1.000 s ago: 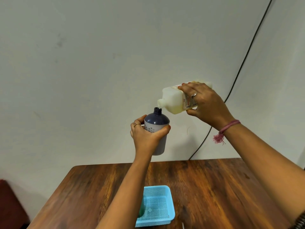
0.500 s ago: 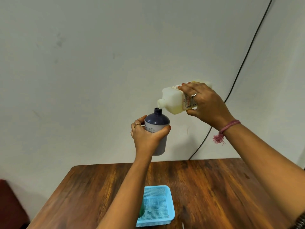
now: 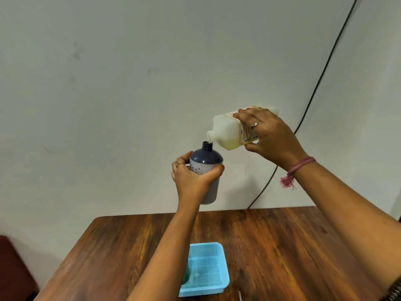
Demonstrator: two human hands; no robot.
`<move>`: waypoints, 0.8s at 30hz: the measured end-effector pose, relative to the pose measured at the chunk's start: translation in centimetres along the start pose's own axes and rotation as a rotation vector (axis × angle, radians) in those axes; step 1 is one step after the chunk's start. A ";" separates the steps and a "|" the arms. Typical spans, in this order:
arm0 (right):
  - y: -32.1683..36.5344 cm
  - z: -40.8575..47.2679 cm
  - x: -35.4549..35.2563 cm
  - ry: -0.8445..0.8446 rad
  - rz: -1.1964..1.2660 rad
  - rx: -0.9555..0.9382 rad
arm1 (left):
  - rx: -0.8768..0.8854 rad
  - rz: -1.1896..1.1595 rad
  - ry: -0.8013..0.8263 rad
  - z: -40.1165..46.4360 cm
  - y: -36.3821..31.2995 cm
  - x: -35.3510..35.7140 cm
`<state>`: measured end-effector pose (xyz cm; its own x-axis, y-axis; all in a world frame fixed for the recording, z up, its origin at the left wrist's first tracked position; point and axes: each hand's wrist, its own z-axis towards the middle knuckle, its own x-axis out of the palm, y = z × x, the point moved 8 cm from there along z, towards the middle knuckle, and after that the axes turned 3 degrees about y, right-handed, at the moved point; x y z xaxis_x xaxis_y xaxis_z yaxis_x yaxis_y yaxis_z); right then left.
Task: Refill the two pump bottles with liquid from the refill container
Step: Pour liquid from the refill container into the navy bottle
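- My left hand [image 3: 193,177] grips the dark blue bottle [image 3: 206,161], pump off, above the table [image 3: 282,246].
- My right hand [image 3: 269,135] tips the refill container [image 3: 225,131], spout at its neck.
- First fill underway; second bottle unseen.
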<state>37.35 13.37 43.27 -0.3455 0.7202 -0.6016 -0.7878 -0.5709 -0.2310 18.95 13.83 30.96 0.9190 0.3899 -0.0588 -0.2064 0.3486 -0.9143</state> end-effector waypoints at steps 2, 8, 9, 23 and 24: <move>0.0 0.0 -0.1 -0.002 -0.003 -0.002 | -0.002 -0.003 0.000 0.0 -0.1 0.1; -0.1 0.1 -0.1 -0.003 0.000 0.003 | -0.002 -0.006 0.001 -0.1 -0.1 0.2; -0.2 0.0 -0.1 -0.001 0.000 0.003 | -0.002 -0.007 0.001 -0.1 -0.1 0.1; -0.2 -0.2 -0.2 -0.009 0.005 -0.003 | -0.007 -0.015 -0.003 -0.3 0.0 0.2; -0.2 -0.1 -0.2 -0.009 0.004 -0.005 | -0.008 -0.017 -0.003 -0.3 -0.1 0.1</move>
<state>37.60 13.33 43.32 -0.3529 0.7216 -0.5957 -0.7842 -0.5753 -0.2323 19.19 13.64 30.90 0.9215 0.3861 -0.0421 -0.1880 0.3486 -0.9182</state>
